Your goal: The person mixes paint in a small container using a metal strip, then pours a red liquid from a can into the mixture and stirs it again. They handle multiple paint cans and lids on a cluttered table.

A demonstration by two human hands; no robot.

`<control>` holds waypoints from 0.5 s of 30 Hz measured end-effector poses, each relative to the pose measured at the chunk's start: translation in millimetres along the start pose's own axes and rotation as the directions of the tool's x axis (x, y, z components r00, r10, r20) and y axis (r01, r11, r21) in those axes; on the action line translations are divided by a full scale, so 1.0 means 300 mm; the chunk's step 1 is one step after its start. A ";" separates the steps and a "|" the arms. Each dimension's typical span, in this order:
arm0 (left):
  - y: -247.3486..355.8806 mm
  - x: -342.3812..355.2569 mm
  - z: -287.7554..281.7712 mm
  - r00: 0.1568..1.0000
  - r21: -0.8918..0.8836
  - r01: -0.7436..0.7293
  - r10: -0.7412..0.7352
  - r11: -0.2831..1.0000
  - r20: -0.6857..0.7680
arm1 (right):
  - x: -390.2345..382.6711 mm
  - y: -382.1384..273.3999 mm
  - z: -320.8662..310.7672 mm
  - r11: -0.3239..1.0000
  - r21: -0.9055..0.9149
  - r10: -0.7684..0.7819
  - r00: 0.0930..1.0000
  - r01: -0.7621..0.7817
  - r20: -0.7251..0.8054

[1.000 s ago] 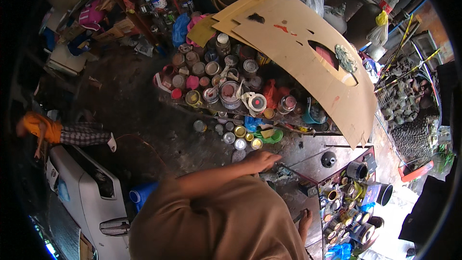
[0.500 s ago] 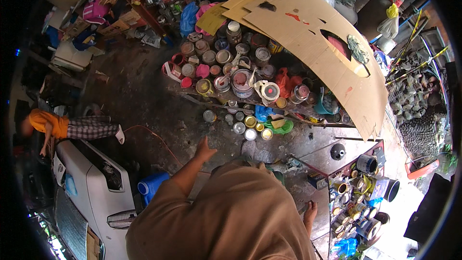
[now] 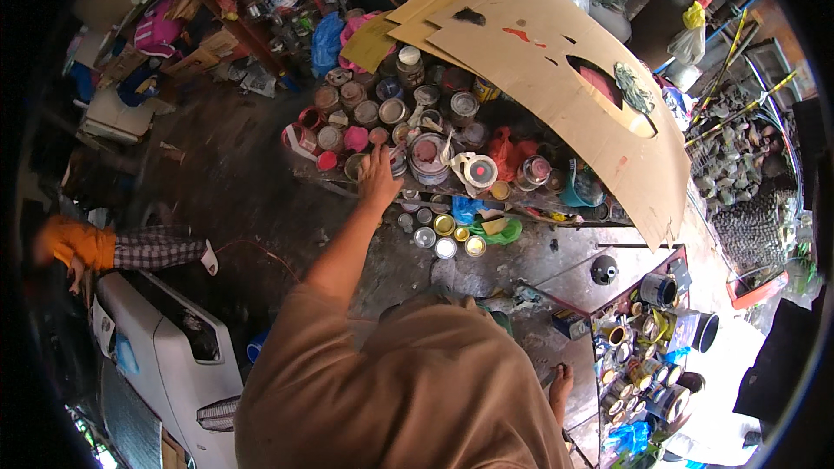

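My left hand [image 3: 377,175] reaches over the crowded paint cans [image 3: 426,150] on the long shelf, fingers spread at the small lidded tins on its near side; I cannot tell whether it touches one. Pink lids and a white-rimmed can [image 3: 480,172] are close by. My right hand [image 3: 561,386] is low at the right, beside a flat metal surface [image 3: 573,356], its fingers curled round something I cannot make out.
Cardboard sheets [image 3: 556,69] overhang the cans; smaller tins [image 3: 444,225] sit below. More cans [image 3: 651,373] crowd the lower right. A grey vehicle panel [image 3: 156,330] is lower left, near a person in orange [image 3: 82,243]. Cluttered shelves [image 3: 234,26] stand upper left.
My left hand has swung from low in the middle, over the floor, up to the cans on the long shelf, its arm extended. My right hand stays low at the right.
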State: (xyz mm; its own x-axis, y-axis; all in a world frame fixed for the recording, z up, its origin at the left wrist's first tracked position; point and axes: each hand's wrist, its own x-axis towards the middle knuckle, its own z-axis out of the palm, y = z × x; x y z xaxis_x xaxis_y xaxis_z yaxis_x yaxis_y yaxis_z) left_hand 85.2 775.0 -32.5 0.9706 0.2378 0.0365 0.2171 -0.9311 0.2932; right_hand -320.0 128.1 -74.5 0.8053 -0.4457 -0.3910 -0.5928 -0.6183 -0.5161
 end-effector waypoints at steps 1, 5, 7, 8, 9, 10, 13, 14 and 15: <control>0.008 0.031 0.008 1.000 0.041 0.016 -0.016 0.999 0.020 | 0.002 -0.005 -0.009 1.000 -0.005 -0.006 1.000 0.006 0.001; 0.026 0.077 0.010 0.992 0.075 0.079 -0.086 0.994 0.094 | 0.018 -0.040 -0.038 0.998 0.006 -0.068 0.992 0.069 -0.106; 0.047 0.053 -0.005 0.991 0.039 0.113 -0.116 0.993 0.069 | 0.033 -0.066 -0.042 0.998 -0.016 -0.063 0.988 0.062 -0.143; 0.063 0.044 -0.015 0.990 0.020 0.128 -0.129 0.992 0.058 | 0.039 -0.081 -0.047 0.998 -0.029 -0.053 0.990 0.050 -0.130; 0.090 0.039 -0.051 0.983 -0.010 0.147 -0.145 0.989 0.113 | 0.041 -0.103 -0.060 0.998 -0.043 -0.041 0.992 0.036 -0.118; 0.080 0.031 -0.043 0.981 -0.020 0.169 -0.166 0.985 0.105 | 0.058 -0.125 -0.069 0.998 -0.060 -0.040 0.995 0.034 -0.096; 0.059 0.017 -0.011 0.981 -0.134 0.189 -0.179 0.973 0.080 | 0.097 -0.186 -0.082 0.995 -0.001 -0.099 0.992 0.099 -0.076; 0.055 0.010 -0.001 0.986 -0.222 0.162 -0.150 0.961 0.069 | 0.111 -0.206 -0.089 0.993 0.004 -0.115 0.991 0.116 -0.061; 0.062 0.015 0.009 0.992 -0.310 0.125 -0.114 0.942 0.056 | 0.115 -0.222 -0.095 0.995 -0.002 -0.099 0.994 0.099 -0.054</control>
State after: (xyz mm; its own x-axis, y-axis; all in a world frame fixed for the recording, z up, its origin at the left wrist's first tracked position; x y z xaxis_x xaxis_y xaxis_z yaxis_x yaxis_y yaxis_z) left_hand 93.9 758.0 -29.3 0.9439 0.3264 -0.0503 0.2941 -0.7617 0.5773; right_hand -252.4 135.4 -32.0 0.8595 -0.4164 -0.2963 -0.5100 -0.6606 -0.5509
